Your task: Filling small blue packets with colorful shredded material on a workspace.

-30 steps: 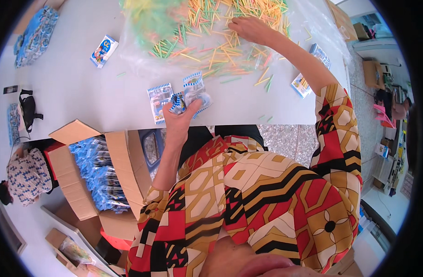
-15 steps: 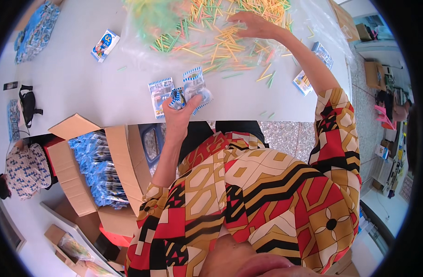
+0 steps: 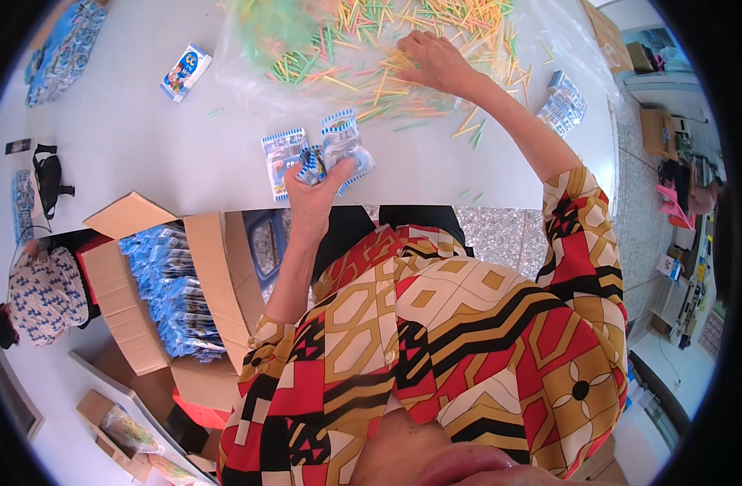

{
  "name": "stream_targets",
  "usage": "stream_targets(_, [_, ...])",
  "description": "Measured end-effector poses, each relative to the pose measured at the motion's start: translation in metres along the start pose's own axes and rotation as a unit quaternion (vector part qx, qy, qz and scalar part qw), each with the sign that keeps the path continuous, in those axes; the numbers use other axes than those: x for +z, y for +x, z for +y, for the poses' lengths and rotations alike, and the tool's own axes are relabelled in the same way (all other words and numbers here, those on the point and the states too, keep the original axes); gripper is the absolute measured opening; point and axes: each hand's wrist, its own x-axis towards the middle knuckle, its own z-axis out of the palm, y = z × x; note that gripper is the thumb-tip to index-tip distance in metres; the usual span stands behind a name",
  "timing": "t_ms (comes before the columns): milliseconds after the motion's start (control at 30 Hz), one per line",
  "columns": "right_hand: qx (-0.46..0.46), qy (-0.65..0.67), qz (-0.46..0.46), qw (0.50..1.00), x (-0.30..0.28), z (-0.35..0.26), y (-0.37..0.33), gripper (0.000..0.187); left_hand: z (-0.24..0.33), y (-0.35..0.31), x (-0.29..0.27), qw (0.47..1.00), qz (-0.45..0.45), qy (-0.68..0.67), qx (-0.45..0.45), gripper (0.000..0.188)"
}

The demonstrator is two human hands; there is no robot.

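My left hand [image 3: 312, 194] is closed around several small clear plastic packets [image 3: 338, 142] with blue-and-white striped ends, just above the table's near edge. They fan out above the fingers, and the thumb presses on the right-hand one. My right hand [image 3: 437, 63] reaches into a loose pile of thin yellow, green and pink sticks [image 3: 371, 81] on clear plastic sheeting. Its fingers and thumb curl around some yellow sticks, and part of that grip is hidden. A small blue-and-white box [image 3: 184, 73] lies by itself to the left.
An open cardboard box [image 3: 213, 283] full of blue packets stands beside the table at lower left. More packets lie at the far left [image 3: 67, 53] and by my right forearm [image 3: 563, 104]. A black pouch [image 3: 48, 182] sits at the table's left end. Another person [image 3: 48, 287] is at far left.
My right hand has pulled slightly nearer, its fingers curling into the sticks. My right forearm has swung left over where a stick-filled packet was visible. The left hand keeps its hold.
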Motion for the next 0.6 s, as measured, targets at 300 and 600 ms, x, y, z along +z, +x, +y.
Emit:
stream_targets(300, [-0.040,-0.024,-0.020,0.999,0.008,-0.004,0.009,0.029,-0.001,-0.002,-0.004,1.000,-0.010,-0.001,0.005,0.020])
stream_targets(600, [0.004,0.095,0.053,0.994,0.016,0.012,0.012,0.022,0.007,-0.004,0.007,1.000,-0.008,-0.003,0.000,0.021])
